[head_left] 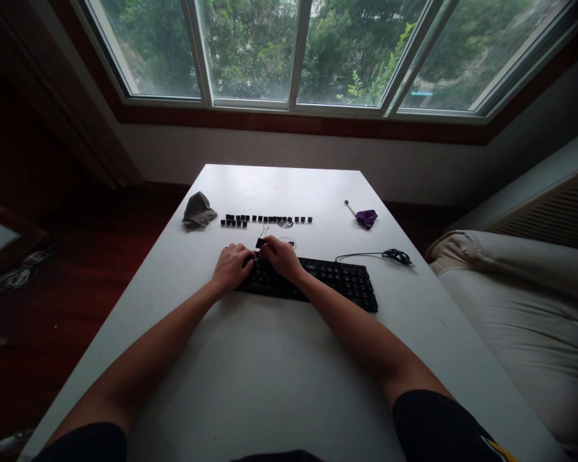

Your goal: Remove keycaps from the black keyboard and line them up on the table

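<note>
A black keyboard (340,276) lies across the white table. My left hand (232,265) is closed over its left end, with the fingers curled near the upper keys. In my right hand (280,255), the fingers are pinched on a small keycap puller (261,242) with a black body and thin wires sticking up. The puller is over the keyboard's upper left part, close to my left fingertips. Part of the keyboard is hidden beneath both hands. Beyond them, several loose black keycaps (261,219) stand in rows on the table.
A grey cloth (199,210) lies at the back left of the table (270,372). At the back right are a purple cloth (367,219) and a thin brush (349,206). The coiled keyboard cable (397,256) lies to the right. A sofa (515,308) stands beside the table.
</note>
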Demonstrator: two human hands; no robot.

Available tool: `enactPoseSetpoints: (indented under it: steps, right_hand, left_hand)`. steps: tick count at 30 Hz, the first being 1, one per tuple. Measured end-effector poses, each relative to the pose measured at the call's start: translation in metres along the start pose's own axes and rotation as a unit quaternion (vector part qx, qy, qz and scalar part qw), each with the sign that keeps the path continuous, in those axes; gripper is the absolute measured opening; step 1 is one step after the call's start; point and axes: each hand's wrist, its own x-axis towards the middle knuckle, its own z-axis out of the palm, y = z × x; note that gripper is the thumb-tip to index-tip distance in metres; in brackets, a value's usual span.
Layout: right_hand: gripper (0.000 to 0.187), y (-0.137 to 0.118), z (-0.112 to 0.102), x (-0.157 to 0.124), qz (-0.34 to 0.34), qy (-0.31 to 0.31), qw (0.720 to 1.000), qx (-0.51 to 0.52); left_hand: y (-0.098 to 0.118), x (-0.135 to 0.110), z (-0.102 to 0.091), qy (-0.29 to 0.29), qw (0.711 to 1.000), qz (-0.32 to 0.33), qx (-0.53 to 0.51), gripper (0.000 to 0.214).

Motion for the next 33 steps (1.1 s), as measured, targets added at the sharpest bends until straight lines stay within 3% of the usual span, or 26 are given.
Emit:
enactPoseSetpoints:
  steps: [14, 26, 33]
  right_hand:
    - [0.013, -0.0059, -0.0009, -0.0025, -0.003, 0.009, 0.999, -0.046]
    - [0.011, 0.0000, 0.0008, -0.0009, 0.029, 0.037, 0.998, 0.043]
    - [0.014, -0.0057, -0.0010, -0.0025, 0.006, 0.034, 0.999, -0.016]
  left_hand:
    - [-0.0001, -0.0008, -0.0001, 0.035, 0.999, -0.027, -0.017, 0.023]
    - [-0.0014, -0.0012, 0.0025, 0.037, 0.999, -0.029, -0.012, 0.021]
    - [0.0002, -0.0013, 0.0015, 0.033, 0.999, -0.032, -0.010, 0.019]
